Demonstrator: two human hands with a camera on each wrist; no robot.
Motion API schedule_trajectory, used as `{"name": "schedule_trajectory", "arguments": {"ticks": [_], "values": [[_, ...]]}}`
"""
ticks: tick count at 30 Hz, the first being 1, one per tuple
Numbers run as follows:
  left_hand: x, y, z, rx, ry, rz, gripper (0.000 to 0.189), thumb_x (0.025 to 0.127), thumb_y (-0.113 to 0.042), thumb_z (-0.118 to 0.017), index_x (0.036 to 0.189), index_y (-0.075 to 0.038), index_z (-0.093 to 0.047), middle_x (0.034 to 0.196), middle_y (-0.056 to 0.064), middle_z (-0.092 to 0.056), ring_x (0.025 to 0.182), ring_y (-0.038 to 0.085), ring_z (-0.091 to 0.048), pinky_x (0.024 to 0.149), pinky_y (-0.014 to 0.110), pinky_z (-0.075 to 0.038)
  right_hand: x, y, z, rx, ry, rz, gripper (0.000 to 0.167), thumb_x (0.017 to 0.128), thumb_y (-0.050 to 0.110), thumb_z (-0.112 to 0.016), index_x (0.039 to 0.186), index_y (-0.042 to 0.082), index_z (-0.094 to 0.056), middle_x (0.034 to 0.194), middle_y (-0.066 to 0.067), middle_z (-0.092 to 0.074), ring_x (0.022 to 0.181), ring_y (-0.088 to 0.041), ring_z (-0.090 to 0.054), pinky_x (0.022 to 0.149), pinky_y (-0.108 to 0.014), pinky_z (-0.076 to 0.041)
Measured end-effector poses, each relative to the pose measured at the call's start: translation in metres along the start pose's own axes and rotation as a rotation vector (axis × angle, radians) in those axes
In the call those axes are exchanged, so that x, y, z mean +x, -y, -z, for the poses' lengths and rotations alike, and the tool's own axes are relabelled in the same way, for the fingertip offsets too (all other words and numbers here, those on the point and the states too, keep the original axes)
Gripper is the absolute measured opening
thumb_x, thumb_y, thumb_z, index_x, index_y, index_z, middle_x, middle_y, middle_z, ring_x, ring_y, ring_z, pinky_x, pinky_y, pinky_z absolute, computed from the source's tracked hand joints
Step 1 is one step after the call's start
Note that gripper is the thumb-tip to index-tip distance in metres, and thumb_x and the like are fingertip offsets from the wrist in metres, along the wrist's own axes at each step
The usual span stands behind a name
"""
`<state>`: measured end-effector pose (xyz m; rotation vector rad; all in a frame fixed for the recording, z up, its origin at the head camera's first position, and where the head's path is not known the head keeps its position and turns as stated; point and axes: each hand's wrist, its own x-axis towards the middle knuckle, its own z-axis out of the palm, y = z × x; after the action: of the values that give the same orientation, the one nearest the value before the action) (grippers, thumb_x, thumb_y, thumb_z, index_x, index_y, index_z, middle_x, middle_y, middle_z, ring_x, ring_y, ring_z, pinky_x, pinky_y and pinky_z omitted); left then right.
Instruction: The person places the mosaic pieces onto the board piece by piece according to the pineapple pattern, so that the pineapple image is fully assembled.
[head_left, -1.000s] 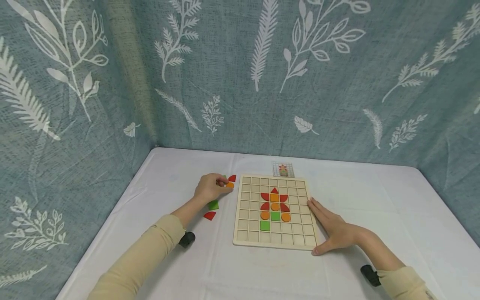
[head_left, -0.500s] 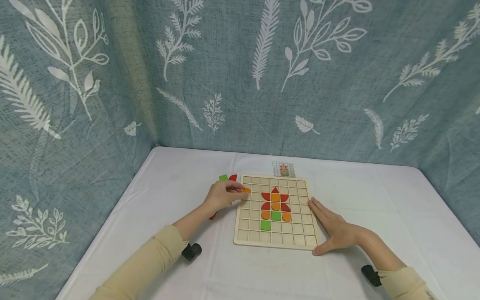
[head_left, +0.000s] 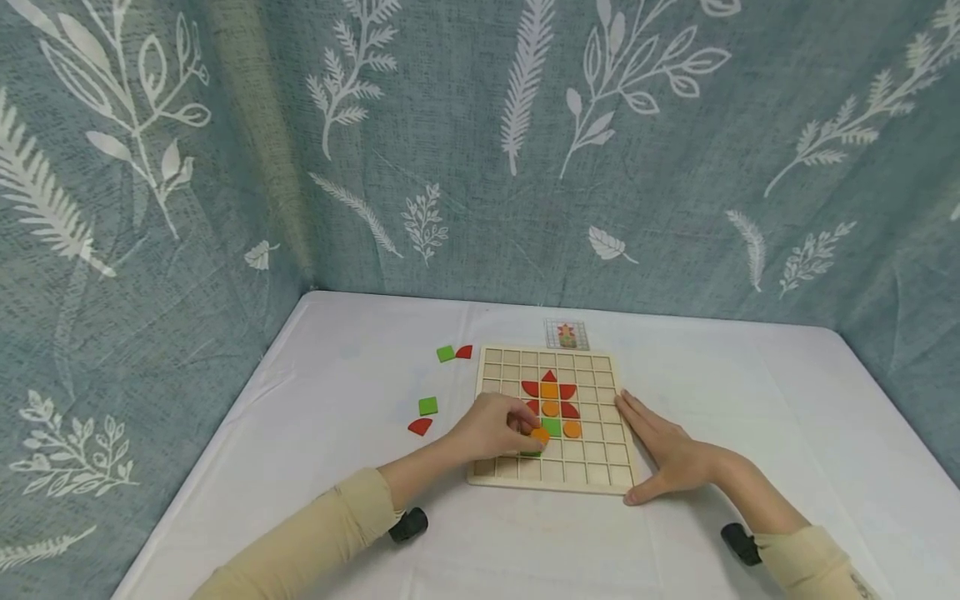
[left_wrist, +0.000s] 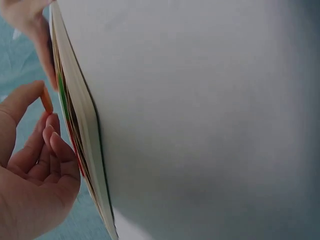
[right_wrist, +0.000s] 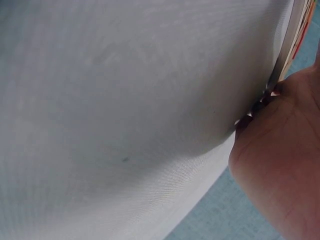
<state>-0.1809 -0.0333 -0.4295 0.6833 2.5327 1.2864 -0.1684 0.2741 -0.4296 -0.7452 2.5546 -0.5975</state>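
Between thumb and finger my left hand (head_left: 497, 427) pinches an orange disc (head_left: 540, 436), tilted above the lower left part of the wooden grid board (head_left: 600, 450). In the left wrist view the disc (left_wrist: 47, 100) shows edge-on at the fingertips. A green square (head_left: 531, 453) on the board is partly hidden under the hand. Red pieces, an orange square (head_left: 549, 391), orange discs and another green square (head_left: 551, 427) sit in the middle cells. My right hand (head_left: 671, 458) rests along the board's right edge, fingers straight and thumb at the near corner.
Left of the board lie two green squares (head_left: 428, 406) and two red quarter-circle pieces (head_left: 420, 427) on the white tablecloth (head_left: 360, 350). A small pattern card (head_left: 567, 334) lies behind the board. A patterned curtain (head_left: 480, 150) hangs beyond the table.
My left hand has picked up the orange disc from left of the board and carried it right and nearer, over the lower left cells. My right hand has stayed put.
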Motion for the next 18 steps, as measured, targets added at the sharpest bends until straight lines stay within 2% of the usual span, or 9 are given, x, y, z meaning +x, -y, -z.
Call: {"name": "schedule_trajectory", "arguments": {"ticks": [6,11,18], "values": [[0.002,-0.006,-0.011,0.073,0.021,-0.07,0.017,0.076,-0.015,-0.084,0.088,-0.008,-0.075,0.075,-0.006,-0.064,0.07,0.005,-0.054,0.064,0.019,-0.046,0.001,-0.002,-0.001,-0.005,-0.006,0.015,0.135,0.067,0.062,-0.079,0.154,0.0,0.003,0.16,-0.023,0.007,0.144,-0.045,-0.001,0.105,-0.071,-0.015],[0.002,-0.007,-0.017,0.077,0.026,-0.127,0.015,0.076,-0.01,-0.083,0.089,-0.005,-0.076,0.075,-0.005,-0.067,0.069,0.003,-0.055,0.064,0.017,-0.047,0.002,-0.003,-0.001,-0.006,-0.007,0.022,0.134,0.068,0.061,-0.08,0.154,0.0,0.003,0.16,-0.024,0.007,0.144,-0.046,-0.001,0.105,-0.071,-0.016],[0.001,-0.008,-0.018,0.11,0.037,-0.157,0.013,0.08,-0.007,-0.08,0.093,-0.004,-0.077,0.076,-0.004,-0.068,0.068,0.001,-0.053,0.063,0.017,-0.045,0.001,-0.001,0.0,0.002,-0.009,0.037,0.132,0.069,0.056,-0.082,0.154,-0.001,0.003,0.159,-0.025,0.006,0.143,-0.048,-0.002,0.104,-0.071,-0.016]]}}
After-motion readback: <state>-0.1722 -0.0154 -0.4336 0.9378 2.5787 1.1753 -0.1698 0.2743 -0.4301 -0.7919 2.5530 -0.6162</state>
